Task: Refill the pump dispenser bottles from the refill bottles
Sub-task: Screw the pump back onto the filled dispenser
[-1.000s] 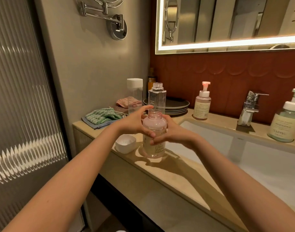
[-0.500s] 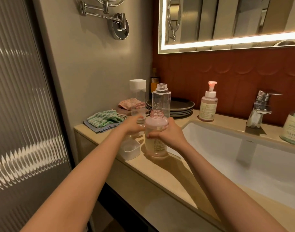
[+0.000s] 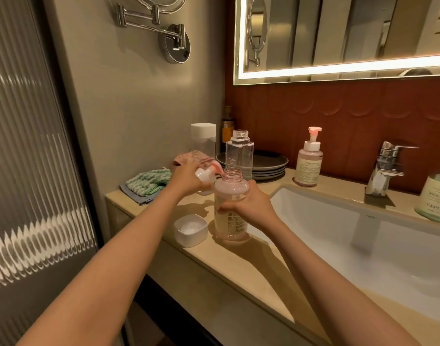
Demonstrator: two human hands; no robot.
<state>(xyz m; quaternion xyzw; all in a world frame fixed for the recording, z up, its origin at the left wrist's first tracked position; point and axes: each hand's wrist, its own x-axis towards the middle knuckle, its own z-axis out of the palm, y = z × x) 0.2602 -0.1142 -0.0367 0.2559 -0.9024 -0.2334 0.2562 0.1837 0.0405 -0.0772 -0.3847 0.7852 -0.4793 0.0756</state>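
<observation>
An uncapped pinkish dispenser bottle [image 3: 229, 222] stands on the beige counter [image 3: 244, 260] left of the sink. My right hand [image 3: 249, 206] grips its body. My left hand [image 3: 189, 179] holds a white pump head with a pink nozzle [image 3: 207, 174] just left of the bottle's open neck. Behind stands a clear uncapped refill bottle [image 3: 239, 153], and a clear bottle with a white cap [image 3: 203, 139] is further left. A white cap [image 3: 190, 229] lies upturned beside the pinkish bottle.
A pink pump bottle [image 3: 308, 163] and a green one [image 3: 436, 193] stand behind the sink basin [image 3: 363, 236], either side of the chrome tap [image 3: 383, 168]. Dark plates [image 3: 269, 162] are stacked at the back. Folded cloths [image 3: 149, 183] lie at the counter's left end.
My left hand let go of the bottle, went left and back, and now holds the pump head. My right hand kept its grip on the pinkish bottle.
</observation>
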